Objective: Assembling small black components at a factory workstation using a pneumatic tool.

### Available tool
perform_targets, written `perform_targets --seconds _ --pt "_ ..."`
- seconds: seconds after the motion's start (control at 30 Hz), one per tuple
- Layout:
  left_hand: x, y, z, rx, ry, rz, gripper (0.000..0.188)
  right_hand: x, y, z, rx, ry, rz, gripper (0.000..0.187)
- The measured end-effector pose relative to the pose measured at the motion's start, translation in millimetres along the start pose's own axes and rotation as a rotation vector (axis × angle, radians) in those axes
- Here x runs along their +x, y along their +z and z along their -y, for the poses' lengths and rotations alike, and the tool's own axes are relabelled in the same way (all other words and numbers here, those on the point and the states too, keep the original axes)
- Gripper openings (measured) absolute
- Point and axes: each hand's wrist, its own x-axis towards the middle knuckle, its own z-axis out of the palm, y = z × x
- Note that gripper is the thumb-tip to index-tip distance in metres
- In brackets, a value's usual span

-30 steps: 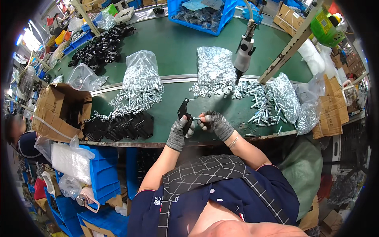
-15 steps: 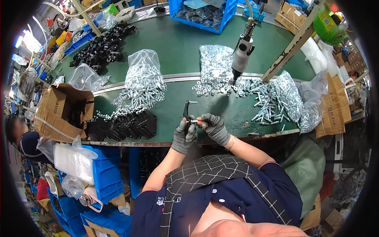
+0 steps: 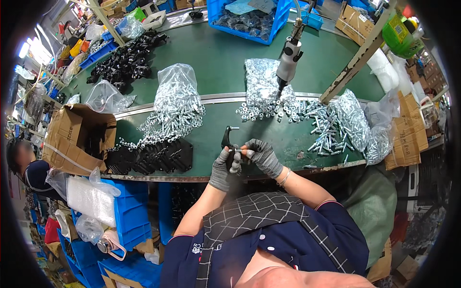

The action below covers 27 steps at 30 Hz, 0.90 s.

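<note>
Near the front edge of the green counter (image 3: 288,144), the gloved left hand (image 3: 223,172) holds a black bracket (image 3: 225,138); the gloved right hand (image 3: 264,157) pinches a small metal piece (image 3: 239,150) at it. Black plates (image 3: 156,158) lie toward the front-left corner, silver bolts (image 3: 322,126) toward the front-right.

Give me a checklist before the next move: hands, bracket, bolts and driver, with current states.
1. Left hand gripping the black bracket: ok.
2. Upper bolt at the bracket's far end: ok.
3. Right hand at the lower bolt: ok.
4. Lower bolt fully seated: cannot tell, partly hidden.
5. Hanging driver clear of both hands: ok.
6. Loose bolts lying on the right: ok.
</note>
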Motion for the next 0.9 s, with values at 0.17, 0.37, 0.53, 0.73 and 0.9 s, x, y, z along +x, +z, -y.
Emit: perform_targets --seconds 0.17,0.37,0.53,0.73,0.9 --pt "2 5 -20 0.448 0.066 -0.16 0.029 30 -30 4 -0.499 -0.159 0.054 0.017" --pt "17 -2 -19 0.731 0.167 -0.292 0.025 103 -51 -25 -1.53 -0.204 -0.177 0.011" --pt "13 -7 -17 0.685 0.105 -0.293 0.023 102 -51 -40 -1.434 -0.073 -0.092 0.025" --pt "13 -23 -20 0.75 0.154 -0.31 0.023 42 -4 3 -1.028 -0.467 0.275 0.017" --pt "22 -21 -19 0.838 0.154 -0.347 0.024 41 2 25 -1.256 -0.636 0.489 0.029"
